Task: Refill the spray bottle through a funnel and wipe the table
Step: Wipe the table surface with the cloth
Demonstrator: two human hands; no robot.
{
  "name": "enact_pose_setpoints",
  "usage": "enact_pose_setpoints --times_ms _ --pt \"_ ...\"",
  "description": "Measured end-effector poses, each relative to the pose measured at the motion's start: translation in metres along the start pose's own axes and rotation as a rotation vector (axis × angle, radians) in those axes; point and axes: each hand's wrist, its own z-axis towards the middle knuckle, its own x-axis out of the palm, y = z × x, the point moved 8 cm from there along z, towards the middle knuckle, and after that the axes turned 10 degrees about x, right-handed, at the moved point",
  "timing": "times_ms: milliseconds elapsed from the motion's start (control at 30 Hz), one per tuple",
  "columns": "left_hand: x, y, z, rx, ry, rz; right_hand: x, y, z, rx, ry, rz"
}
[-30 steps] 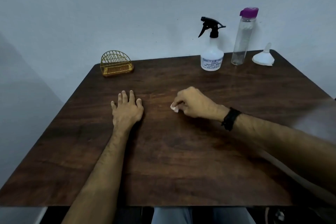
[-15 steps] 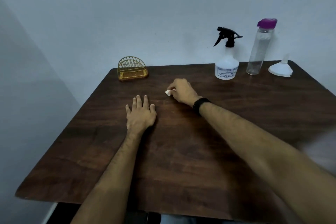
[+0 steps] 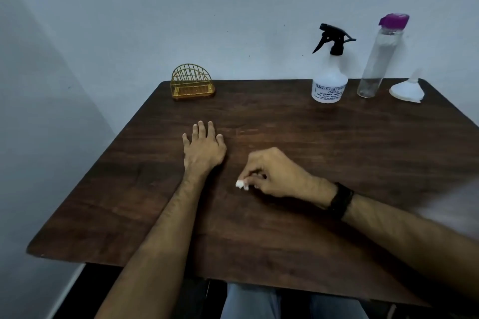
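Note:
My right hand (image 3: 277, 175) pinches a small white wad of tissue (image 3: 241, 184) against the dark wooden table (image 3: 324, 215), near its middle. My left hand (image 3: 203, 147) lies flat on the table just left of it, fingers straight. At the back right stand a white spray bottle (image 3: 329, 85) with a black trigger head, a tall clear bottle (image 3: 377, 59) with a purple cap, and a white funnel (image 3: 407, 89) lying mouth down.
A small gold wire holder (image 3: 191, 85) sits at the back left of the table. A pale wall runs right behind the table's far edge. My knees show under the near edge.
My right hand has drawn the tissue back toward me across the table, from near the far middle to beside my left hand. The left hand has stayed flat.

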Motion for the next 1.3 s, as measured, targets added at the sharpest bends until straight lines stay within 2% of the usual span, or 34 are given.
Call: enact_pose_setpoints --times_ms 100,167,233,300,367,467,600,667,733,833,933,1033,1167,1300 --pt "-0.002 -0.001 -0.003 0.012 0.017 -0.004 -0.040 -0.056 0.023 0.157 -0.183 -0.088" --pt "-0.003 -0.004 -0.005 0.020 0.036 0.001 -0.081 -0.108 0.024 0.343 -0.298 -0.117" --pt "-0.002 -0.005 -0.006 0.019 0.043 0.006 -0.113 -0.154 0.010 0.546 -0.363 -0.087" --pt "0.000 -0.005 -0.005 0.008 0.051 0.008 -0.123 -0.173 -0.007 0.647 -0.415 -0.086" --pt "0.002 -0.008 -0.005 -0.031 0.064 -0.002 -0.112 -0.157 -0.014 0.616 -0.401 -0.118" --pt "0.005 -0.023 -0.001 -0.095 0.087 -0.042 -0.076 -0.104 -0.019 0.436 -0.311 -0.104" --pt "0.011 -0.074 0.008 0.070 0.094 -0.051 -0.035 -0.042 -0.036 0.258 -0.150 -0.067" --pt "0.014 -0.091 0.011 0.128 0.094 -0.060 -0.030 -0.034 -0.049 0.226 -0.108 -0.042" --pt "0.015 -0.097 0.016 0.143 0.094 -0.057 -0.043 -0.057 -0.053 0.271 -0.127 -0.029" --pt "0.016 -0.097 0.023 0.151 0.105 -0.036 -0.091 -0.128 -0.048 0.457 -0.309 -0.047" --pt "0.016 -0.097 0.023 0.161 0.073 -0.029 -0.139 -0.200 -0.049 0.727 -0.502 -0.012" --pt "0.017 -0.099 0.020 0.158 0.042 -0.022 -0.153 -0.229 -0.034 0.865 -0.614 -0.012" --pt "0.019 -0.099 0.022 0.153 0.031 -0.015 -0.127 -0.205 0.024 0.816 -0.609 -0.011" --pt "0.020 -0.097 0.023 0.159 0.020 -0.001 -0.079 -0.152 0.087 0.637 -0.511 0.015"
